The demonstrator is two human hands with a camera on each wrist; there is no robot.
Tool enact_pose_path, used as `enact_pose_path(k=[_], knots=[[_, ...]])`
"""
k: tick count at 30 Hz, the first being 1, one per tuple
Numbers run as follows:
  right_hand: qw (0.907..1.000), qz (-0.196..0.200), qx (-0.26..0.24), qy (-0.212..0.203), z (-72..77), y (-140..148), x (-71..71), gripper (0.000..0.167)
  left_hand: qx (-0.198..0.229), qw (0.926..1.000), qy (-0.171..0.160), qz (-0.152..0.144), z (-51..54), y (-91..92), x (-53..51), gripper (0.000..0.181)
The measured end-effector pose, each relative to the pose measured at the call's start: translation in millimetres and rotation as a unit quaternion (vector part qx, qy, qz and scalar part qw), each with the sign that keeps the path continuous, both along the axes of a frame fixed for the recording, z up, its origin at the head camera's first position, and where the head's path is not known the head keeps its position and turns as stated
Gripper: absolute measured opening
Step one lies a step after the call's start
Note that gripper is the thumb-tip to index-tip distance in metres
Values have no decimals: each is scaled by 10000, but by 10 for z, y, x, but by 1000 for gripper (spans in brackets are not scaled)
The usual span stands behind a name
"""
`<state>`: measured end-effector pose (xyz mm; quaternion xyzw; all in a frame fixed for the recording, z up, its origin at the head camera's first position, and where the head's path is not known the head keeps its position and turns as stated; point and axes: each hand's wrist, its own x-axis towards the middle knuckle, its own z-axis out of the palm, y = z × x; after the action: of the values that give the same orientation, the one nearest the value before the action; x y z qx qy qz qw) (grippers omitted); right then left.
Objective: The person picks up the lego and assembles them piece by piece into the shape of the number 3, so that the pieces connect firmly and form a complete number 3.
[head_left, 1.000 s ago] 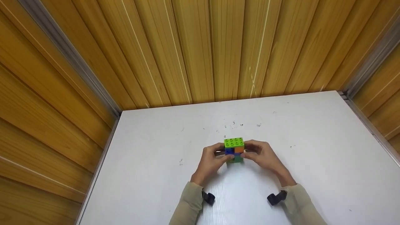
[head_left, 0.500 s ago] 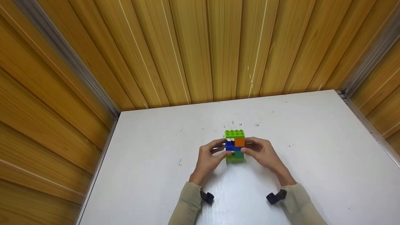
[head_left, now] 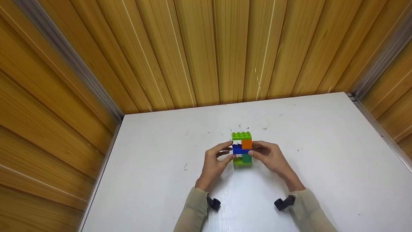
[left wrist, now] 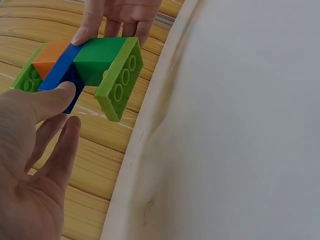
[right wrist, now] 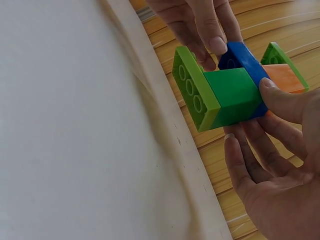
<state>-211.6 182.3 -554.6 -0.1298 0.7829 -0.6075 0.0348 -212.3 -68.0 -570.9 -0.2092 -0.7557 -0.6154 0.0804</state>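
Note:
A stack of toy building bricks is held up off the table, its underside tubes showing in both wrist views. From the top come a lime plate (head_left: pixel 241 138), an orange brick (head_left: pixel 246 144), a long blue brick (head_left: pixel 239 151), a green brick (head_left: pixel 247 158) and a lower lime plate (left wrist: pixel 119 82). Orange and green sit at the right end, leaving gaps on the left. My right hand (head_left: pixel 272 161) grips the stack, thumb on the blue brick and fingers behind. With thumb and fingertips, my left hand (head_left: pixel 214 164) holds the blue brick's left end.
Below lies a white table (head_left: pixel 154 180) with small dark marks. Yellow wood-look panels (head_left: pixel 206 51) rise behind and on both sides, with grey metal posts at the corners. Black wrist cameras (head_left: pixel 214 203) stick out from both sleeves.
The stack has risen and tilted, so its front now faces the head camera more and the gaps show. My left thumb has slid left to the stack's edge; the right hand keeps its grip.

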Motion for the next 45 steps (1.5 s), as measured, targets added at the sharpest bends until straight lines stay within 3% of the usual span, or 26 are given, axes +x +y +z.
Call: enact_pose_path(k=[8, 15, 21, 30, 37, 45], knots=[[9996, -213, -186, -16, 6, -65, 13, 41, 67, 9998, 167, 23, 13, -17, -14, 35], [9994, -155, -322, 46, -16, -171, 38, 48, -13, 9994, -153, 317, 18, -69, 3, 38], [9989, -141, -452, 51, -36, -182, 21, 45, -62, 9991, -213, 370, 24, -54, -11, 37], [9989, -313, -58, 341, -39, -195, -38, 39, -373, 9963, -579, 509, 16, -37, -62, 35], [9991, -242, 220, 264, -36, -181, -85, 34, -605, 9944, -679, 530, 36, -53, -104, 31], [9991, -122, 372, 164, -94, -133, -158, 36, -873, 9914, -891, 404, 57, -56, -217, 29]])
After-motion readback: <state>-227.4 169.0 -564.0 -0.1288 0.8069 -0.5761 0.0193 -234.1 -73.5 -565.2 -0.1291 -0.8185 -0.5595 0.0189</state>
